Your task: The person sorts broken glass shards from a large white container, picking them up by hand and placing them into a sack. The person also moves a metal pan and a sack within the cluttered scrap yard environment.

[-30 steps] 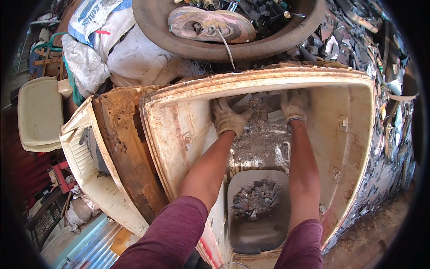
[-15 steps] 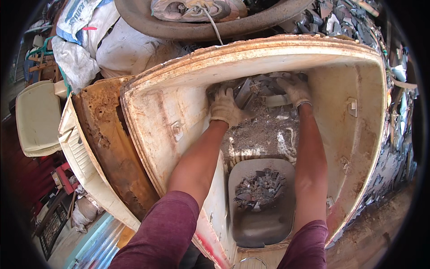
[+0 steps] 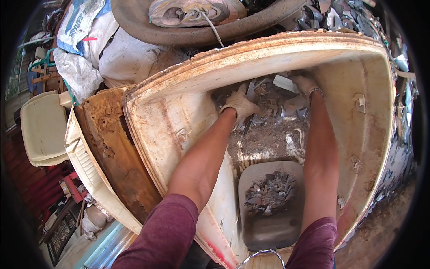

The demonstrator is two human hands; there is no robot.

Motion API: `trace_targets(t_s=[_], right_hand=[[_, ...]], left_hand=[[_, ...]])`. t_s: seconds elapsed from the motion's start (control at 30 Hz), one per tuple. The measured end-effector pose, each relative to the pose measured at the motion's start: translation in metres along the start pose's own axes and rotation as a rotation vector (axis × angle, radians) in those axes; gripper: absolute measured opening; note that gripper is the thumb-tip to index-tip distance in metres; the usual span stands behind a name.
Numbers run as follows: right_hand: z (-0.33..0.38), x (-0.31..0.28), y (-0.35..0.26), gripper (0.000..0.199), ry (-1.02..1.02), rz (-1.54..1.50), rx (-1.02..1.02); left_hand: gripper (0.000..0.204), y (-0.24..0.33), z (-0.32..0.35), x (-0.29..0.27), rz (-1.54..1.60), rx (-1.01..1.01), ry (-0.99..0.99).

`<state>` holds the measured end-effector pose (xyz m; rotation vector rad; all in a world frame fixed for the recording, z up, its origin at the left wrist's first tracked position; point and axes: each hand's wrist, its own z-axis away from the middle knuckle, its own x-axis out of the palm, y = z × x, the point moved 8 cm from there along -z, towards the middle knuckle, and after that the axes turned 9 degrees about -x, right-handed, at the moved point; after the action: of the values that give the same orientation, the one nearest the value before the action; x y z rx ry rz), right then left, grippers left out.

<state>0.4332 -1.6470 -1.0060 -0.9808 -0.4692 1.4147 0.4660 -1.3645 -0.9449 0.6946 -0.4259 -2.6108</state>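
Note:
Both my arms reach down into a deep, stained white plastic shell (image 3: 179,112), like an old fridge liner. My left hand (image 3: 242,104), in a pale work glove, is at the left of a heap of dark broken shards and dirt (image 3: 268,107). Its thumb stands apart from the fingers, and nothing shows in its grasp. Gloved too, my right hand (image 3: 307,85) is at the heap's far right, with its fingertips hidden among the pieces. A pale flat shard (image 3: 285,84) lies tilted just left of it. Nearer me, a grey plastic tray (image 3: 268,235) holds small dark fragments (image 3: 271,190).
A rusty brown panel (image 3: 118,152) and a cream plastic part (image 3: 96,168) lean along the shell's left side. Beyond the far rim is a brown basin (image 3: 134,31) with a shoe (image 3: 192,12). White sacks (image 3: 125,54) lie far left; broken shards (image 3: 345,22) are piled far right.
Both hands have shifted over the heap, the left one turning with its thumb spread. Shards have been stirred, and a pale flat piece now lies tilted near the right hand. The view has shifted slightly.

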Motion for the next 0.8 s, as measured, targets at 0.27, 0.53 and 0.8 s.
trace_targets(t_s=[0.27,0.53,0.8], right_hand=[[0.019,0.02,-0.029,0.066,0.059,0.457,-0.074],[0.091,0.054,0.017,0.058,0.354,0.627,-0.149],[0.148,0.063,0.079,0.048,0.261,-0.086,0.056]], left_hand=[[0.137,-0.003,0.01,0.02,-0.061,-0.06,0.075],[0.127,-0.003,0.005,0.03,0.425,-0.003,0.028],[0.103,0.025,0.044,0.096,0.469,0.107,-0.255]])
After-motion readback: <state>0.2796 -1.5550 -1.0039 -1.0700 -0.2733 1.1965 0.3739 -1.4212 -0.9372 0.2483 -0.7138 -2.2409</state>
